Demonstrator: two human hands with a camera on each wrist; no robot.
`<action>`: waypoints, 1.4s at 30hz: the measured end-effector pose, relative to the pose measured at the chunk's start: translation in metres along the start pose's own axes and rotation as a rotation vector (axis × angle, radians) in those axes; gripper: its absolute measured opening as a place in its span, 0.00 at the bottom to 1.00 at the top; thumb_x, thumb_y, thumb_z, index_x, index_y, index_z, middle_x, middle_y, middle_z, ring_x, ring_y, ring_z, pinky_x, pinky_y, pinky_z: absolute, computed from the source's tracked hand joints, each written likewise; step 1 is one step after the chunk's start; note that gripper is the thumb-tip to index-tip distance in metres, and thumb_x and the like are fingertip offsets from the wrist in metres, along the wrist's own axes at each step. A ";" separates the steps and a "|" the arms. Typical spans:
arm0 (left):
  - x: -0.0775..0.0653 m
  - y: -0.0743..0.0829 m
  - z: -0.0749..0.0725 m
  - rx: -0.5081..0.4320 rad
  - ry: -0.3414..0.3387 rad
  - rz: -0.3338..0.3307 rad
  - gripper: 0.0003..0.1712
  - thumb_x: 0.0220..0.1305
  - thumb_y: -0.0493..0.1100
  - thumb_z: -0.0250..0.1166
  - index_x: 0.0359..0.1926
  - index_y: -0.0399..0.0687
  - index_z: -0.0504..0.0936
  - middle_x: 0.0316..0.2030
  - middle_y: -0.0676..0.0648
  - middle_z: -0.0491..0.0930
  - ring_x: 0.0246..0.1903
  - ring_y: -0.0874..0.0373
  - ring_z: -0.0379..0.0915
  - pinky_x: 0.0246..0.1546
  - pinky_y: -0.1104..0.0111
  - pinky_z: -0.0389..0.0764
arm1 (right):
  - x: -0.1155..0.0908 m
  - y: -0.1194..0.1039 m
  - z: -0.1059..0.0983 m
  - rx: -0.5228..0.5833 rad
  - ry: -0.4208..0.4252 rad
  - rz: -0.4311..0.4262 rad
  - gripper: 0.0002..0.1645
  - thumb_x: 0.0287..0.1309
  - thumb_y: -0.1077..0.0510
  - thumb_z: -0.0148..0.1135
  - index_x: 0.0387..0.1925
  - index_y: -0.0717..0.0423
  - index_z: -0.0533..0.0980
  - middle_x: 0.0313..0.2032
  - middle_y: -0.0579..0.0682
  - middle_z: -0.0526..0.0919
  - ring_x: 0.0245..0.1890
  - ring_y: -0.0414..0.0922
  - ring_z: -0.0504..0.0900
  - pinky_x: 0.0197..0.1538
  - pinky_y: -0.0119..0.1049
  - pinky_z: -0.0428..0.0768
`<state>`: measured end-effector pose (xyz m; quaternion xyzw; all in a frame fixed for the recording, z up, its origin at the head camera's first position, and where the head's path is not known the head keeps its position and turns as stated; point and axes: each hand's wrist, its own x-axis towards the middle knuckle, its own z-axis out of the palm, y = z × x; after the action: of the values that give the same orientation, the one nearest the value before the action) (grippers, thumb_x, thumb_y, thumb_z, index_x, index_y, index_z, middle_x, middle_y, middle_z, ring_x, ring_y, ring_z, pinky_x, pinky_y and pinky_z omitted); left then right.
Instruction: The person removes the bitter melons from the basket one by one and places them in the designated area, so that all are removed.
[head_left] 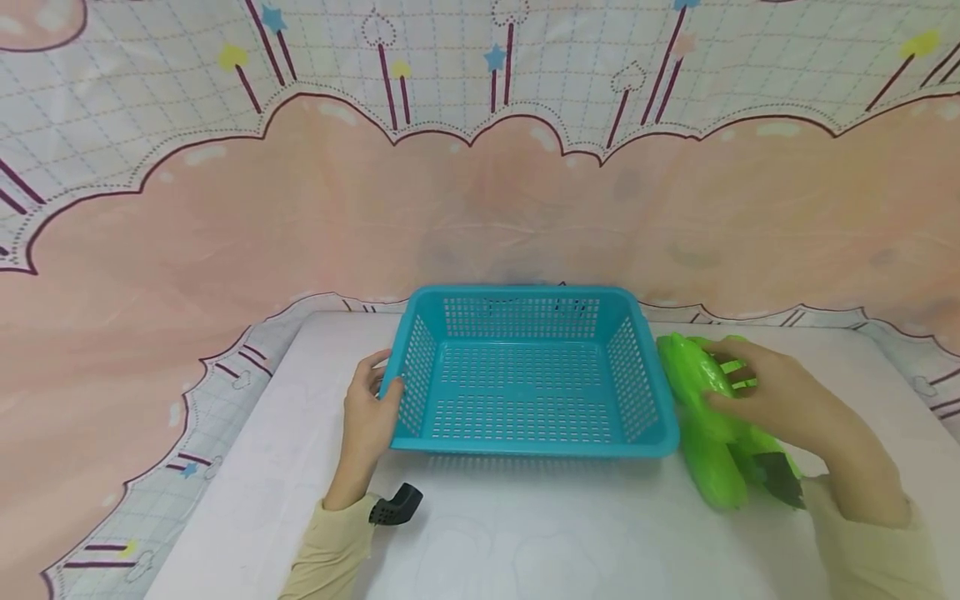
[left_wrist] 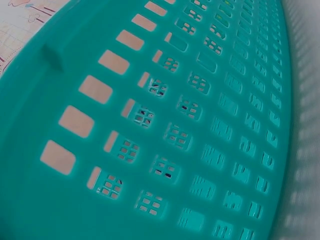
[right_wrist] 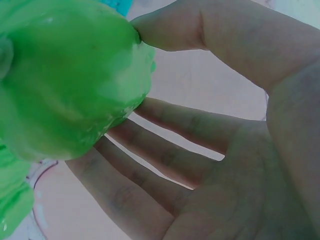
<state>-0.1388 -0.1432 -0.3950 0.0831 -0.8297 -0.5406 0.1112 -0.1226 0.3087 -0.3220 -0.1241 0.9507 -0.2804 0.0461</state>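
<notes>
In the head view, a turquoise plastic basket [head_left: 517,448] with slotted walls stands on the white table. My left hand [head_left: 370,410] grips its left side, thumb over the rim and fingers along the outside. The basket's perforated wall [left_wrist: 200,165] fills the left wrist view. Right of the basket lies a pile of glossy bright green, rounded, long pieces [head_left: 716,479]. My right hand [head_left: 780,396] holds the upper green piece [head_left: 693,371] between thumb and fingers. Up close, the right wrist view shows this bulging green piece [right_wrist: 75,80] at the fingertips.
A black bent plastic piece [head_left: 397,505] sits at my left wrist, and a dark flat piece [head_left: 780,479] near my right sleeve. A patterned cloth [head_left: 480,208] with clouds and stars hangs behind the white table [head_left: 525,533].
</notes>
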 end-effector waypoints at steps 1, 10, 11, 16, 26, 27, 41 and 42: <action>0.000 0.001 0.000 -0.001 -0.001 0.000 0.27 0.71 0.35 0.52 0.70 0.42 0.65 0.59 0.34 0.76 0.56 0.43 0.75 0.50 0.51 0.77 | -0.002 0.003 -0.001 -0.006 -0.001 0.008 0.40 0.59 0.55 0.68 0.68 0.67 0.64 0.58 0.69 0.75 0.51 0.65 0.80 0.46 0.57 0.81; 0.001 0.000 -0.001 0.007 -0.006 0.006 0.27 0.71 0.35 0.52 0.70 0.43 0.65 0.58 0.35 0.76 0.55 0.44 0.76 0.48 0.53 0.78 | -0.014 0.024 -0.006 -0.025 -0.012 0.056 0.40 0.59 0.55 0.68 0.65 0.72 0.64 0.55 0.74 0.75 0.49 0.68 0.79 0.43 0.55 0.82; 0.002 -0.001 -0.001 0.009 -0.006 0.006 0.27 0.71 0.36 0.52 0.70 0.43 0.65 0.58 0.35 0.77 0.55 0.45 0.76 0.47 0.54 0.78 | -0.015 0.026 -0.006 -0.031 -0.013 0.060 0.40 0.59 0.55 0.69 0.65 0.72 0.64 0.55 0.74 0.75 0.49 0.68 0.80 0.43 0.55 0.82; 0.003 -0.001 -0.002 0.009 -0.007 0.007 0.27 0.71 0.36 0.52 0.70 0.43 0.65 0.58 0.36 0.77 0.54 0.45 0.76 0.46 0.55 0.79 | -0.018 0.039 -0.006 -0.046 -0.024 0.080 0.42 0.58 0.54 0.69 0.66 0.72 0.63 0.55 0.74 0.75 0.50 0.69 0.79 0.43 0.56 0.82; 0.002 -0.001 0.000 -0.007 -0.019 0.002 0.27 0.71 0.35 0.52 0.70 0.42 0.65 0.58 0.34 0.76 0.55 0.43 0.75 0.49 0.52 0.78 | -0.026 0.065 -0.007 -0.094 -0.049 0.092 0.43 0.56 0.55 0.70 0.64 0.75 0.63 0.55 0.78 0.73 0.49 0.72 0.78 0.42 0.58 0.82; 0.002 -0.001 0.000 -0.007 -0.018 0.002 0.27 0.71 0.35 0.52 0.70 0.42 0.65 0.58 0.34 0.76 0.55 0.43 0.75 0.49 0.52 0.77 | -0.027 0.067 -0.008 -0.096 -0.051 0.097 0.43 0.56 0.56 0.71 0.64 0.76 0.63 0.55 0.78 0.72 0.49 0.72 0.78 0.42 0.58 0.82; 0.001 -0.002 0.000 0.003 -0.003 0.001 0.27 0.71 0.35 0.52 0.70 0.42 0.65 0.57 0.34 0.76 0.54 0.44 0.76 0.47 0.55 0.78 | -0.038 0.093 -0.011 -0.149 -0.065 0.144 0.42 0.54 0.57 0.72 0.61 0.77 0.64 0.52 0.79 0.74 0.45 0.72 0.79 0.40 0.60 0.81; 0.001 -0.002 0.000 0.001 -0.004 0.000 0.27 0.71 0.35 0.52 0.70 0.42 0.65 0.57 0.34 0.76 0.54 0.44 0.76 0.47 0.55 0.78 | -0.039 0.094 -0.011 -0.151 -0.067 0.146 0.41 0.54 0.57 0.72 0.61 0.76 0.64 0.52 0.79 0.74 0.44 0.71 0.80 0.40 0.59 0.81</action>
<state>-0.1394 -0.1442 -0.3970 0.0822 -0.8303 -0.5402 0.1097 -0.1067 0.4010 -0.3635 -0.0668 0.9736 -0.1996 0.0886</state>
